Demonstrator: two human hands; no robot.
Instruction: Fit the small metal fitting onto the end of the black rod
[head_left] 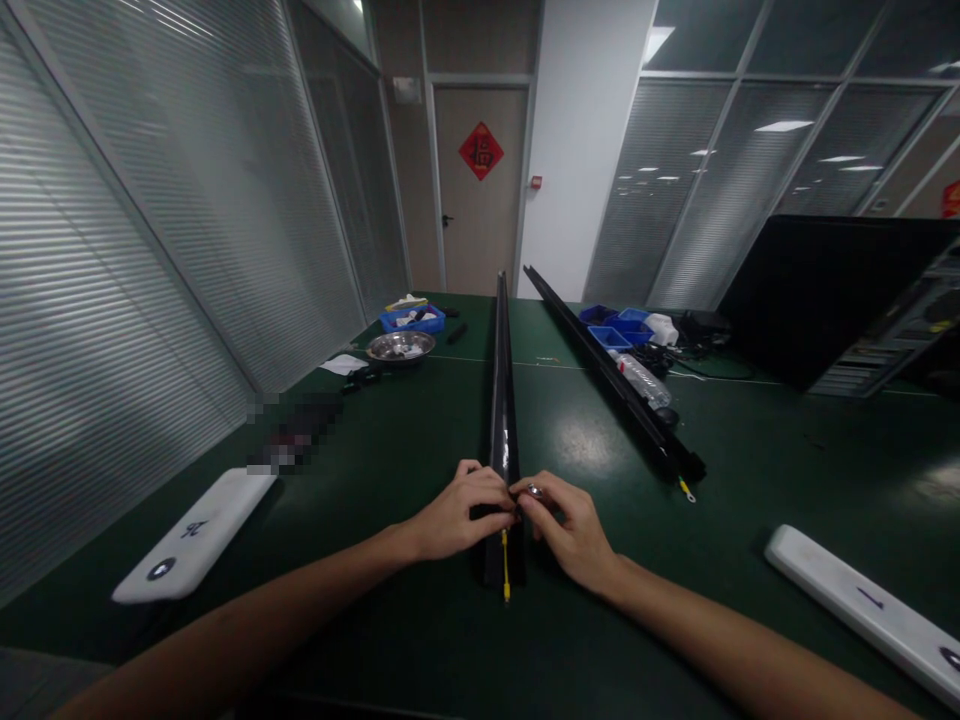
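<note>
A long black rail lies lengthwise on the green table, its near end in front of me. My left hand is closed over that near end, fingers curled across the top and thumb towards the middle. From the other side my right hand, wearing a ring, pinches at the same spot, its fingertips meeting those of my left. Whatever small piece lies between the fingertips is hidden. A yellow wire with a small end terminal sticks out of the rail towards me, below both hands.
A second black rail lies slanted to the right, with a yellow lug. Beside it are a plastic bottle and blue bins. A metal bowl stands left. White cases flank me; a large black panel stands right.
</note>
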